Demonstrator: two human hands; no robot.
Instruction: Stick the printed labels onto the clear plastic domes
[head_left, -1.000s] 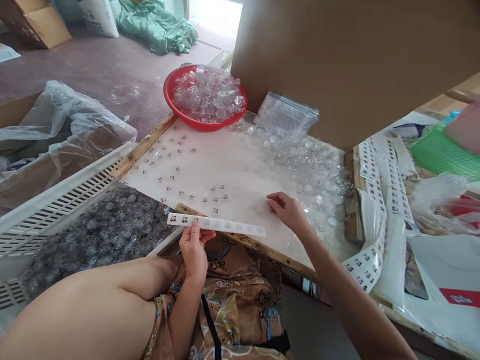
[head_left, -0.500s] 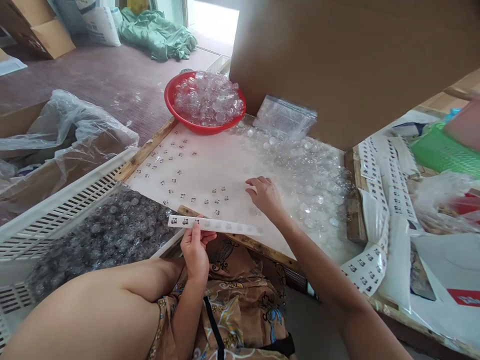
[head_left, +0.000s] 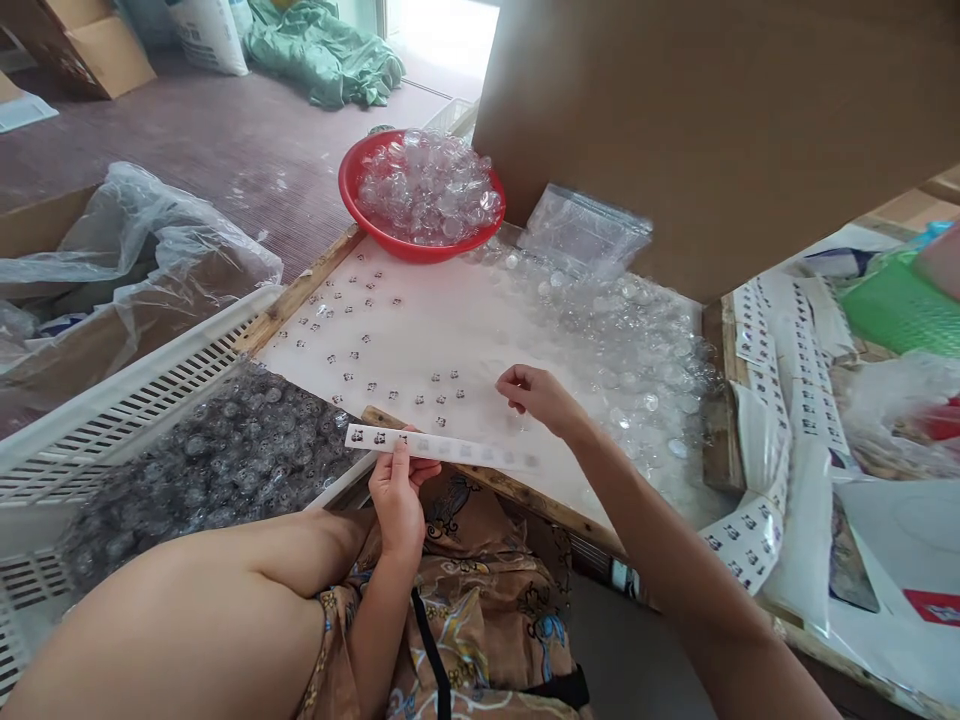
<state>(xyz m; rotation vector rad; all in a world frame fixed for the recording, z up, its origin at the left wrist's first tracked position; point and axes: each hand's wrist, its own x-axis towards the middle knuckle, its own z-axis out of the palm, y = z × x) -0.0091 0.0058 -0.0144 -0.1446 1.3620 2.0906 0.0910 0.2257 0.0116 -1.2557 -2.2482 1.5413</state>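
Observation:
Between the thumb and fingers of my left hand is a white strip of panda stickers, held level over the near edge of the board. Dark panda prints show at its left end; faint marks run along the rest. Above the white sheet, my right hand is closed in a pinch. What its fingertips hold, if anything, is too small and clear to make out. Small panda pieces lie scattered on the left of the sheet. Many clear round pieces cover its right side.
A red basin heaped with clear pieces stands at the board's back. Left is a white slotted crate with dark-printed pieces. A large cardboard panel rises behind. More panda sticker sheets hang at the right, beside a wooden edge.
My right hand's fingers have come together into a pinch, and the hand sits slightly lower over the sheet. My left hand still holds the strip. The view has shifted slightly.

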